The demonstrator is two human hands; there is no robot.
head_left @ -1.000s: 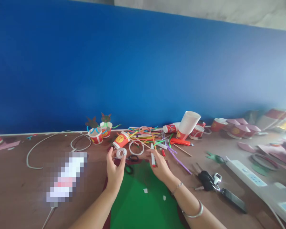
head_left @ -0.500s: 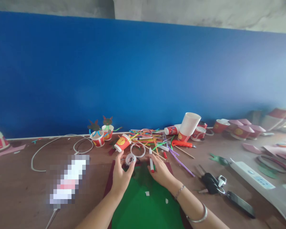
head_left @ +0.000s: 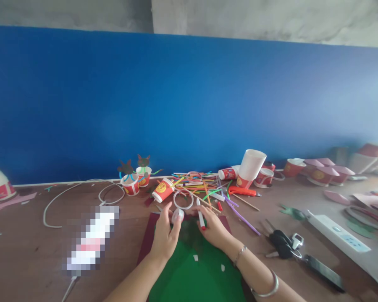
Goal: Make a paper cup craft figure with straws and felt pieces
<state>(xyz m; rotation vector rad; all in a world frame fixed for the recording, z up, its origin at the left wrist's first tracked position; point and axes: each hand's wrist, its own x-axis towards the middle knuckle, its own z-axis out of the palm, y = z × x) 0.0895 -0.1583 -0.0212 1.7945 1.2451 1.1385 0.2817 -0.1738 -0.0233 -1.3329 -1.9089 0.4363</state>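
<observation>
Between the thumb and fingers of my left hand (head_left: 166, 235) is a small roll of clear tape (head_left: 177, 215), now turned partly edge-on. My right hand (head_left: 212, 226) has a white marker with a red end (head_left: 201, 218) tucked in its closed fingers; its fingertips rest near the top of the green sheet (head_left: 192, 272). Dark pieces lie between the hands, too shadowed to make out. Just beyond the fingers are a white ring (head_left: 183, 199) and a tipped red paper cup (head_left: 163, 190). A red marker cap (head_left: 219, 206) lies right of the right hand.
Pipe cleaners and sticks (head_left: 204, 184) are heaped by the blue wall. Two cups with cat figures (head_left: 130, 184) stand left of them. Right are stacked cups (head_left: 251, 165), an orange cutter (head_left: 244, 191), keys (head_left: 282, 243) and a power strip (head_left: 340, 233). A blurred-out phone (head_left: 93, 239) lies left.
My left hand has turned the tape roll from showing its open face to more edge-on and moved it slightly right. My right hand stays nearly still with the marker.
</observation>
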